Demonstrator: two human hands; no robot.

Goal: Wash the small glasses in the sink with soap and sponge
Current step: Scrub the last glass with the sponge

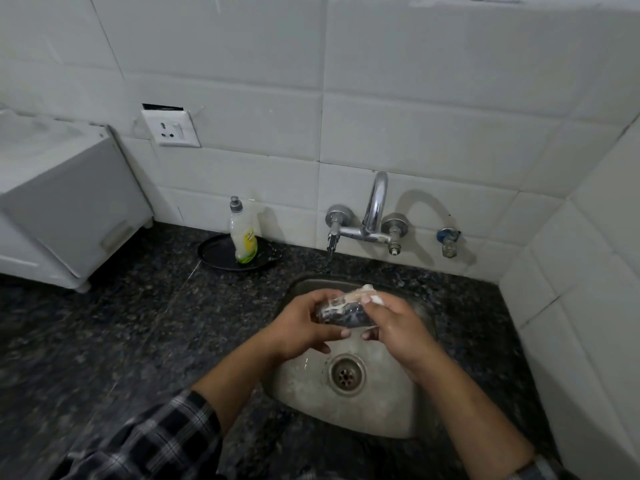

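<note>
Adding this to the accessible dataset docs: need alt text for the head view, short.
Over a steel sink, the left hand holds a soapy small glass while the right hand scrubs it with a sponge. A dish soap bottle stands on a black plate on the dark granite counter, left of the wall tap.

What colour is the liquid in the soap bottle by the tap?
Yellow-green, low in the clear soap bottle, which stands on a black plate. Head view.
</note>
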